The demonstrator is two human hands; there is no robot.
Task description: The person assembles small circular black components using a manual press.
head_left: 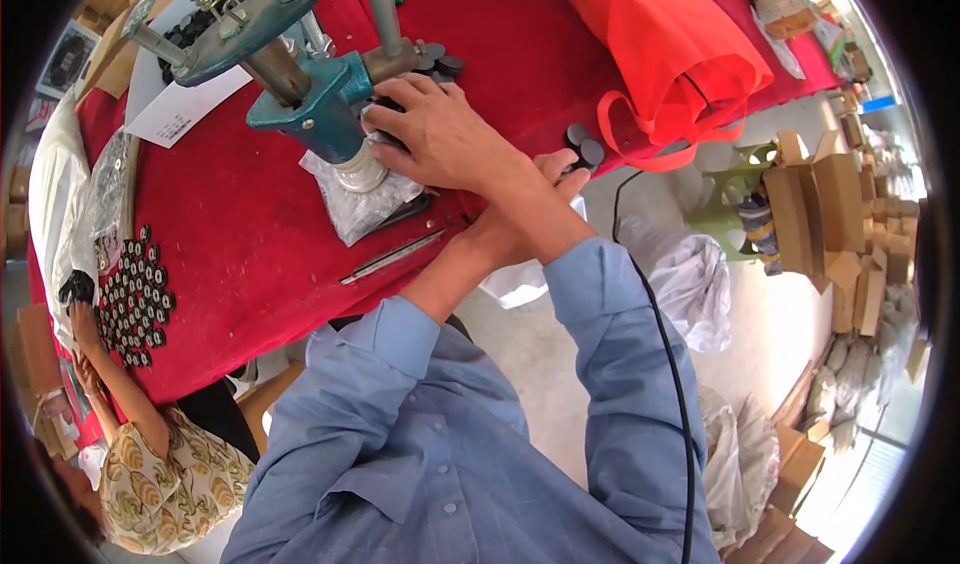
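My forearms cross, the right one over the left. My right hand (435, 132) is at the lower part of a teal hand press (310, 109), fingers curled around a dark piece they mostly hide. Below it, the press's pale round foot (360, 171) stands over a base wrapped in clear plastic (345, 204). Reaching out to the right, my left hand (553, 176) is partly covered by the right forearm. Its fingers close on what looks like a black disc, beside a few loose black discs (590, 152) at the table edge. More black discs (438, 61) lie behind the press.
A red cloth (250, 254) covers the table. An orange-red bag (670, 54) sits at right, a white box of dark pieces (165, 104) at left. Many small black round pieces (135, 299) lie near another person's hand (85, 329). A black cable (665, 334) crosses my left sleeve side.
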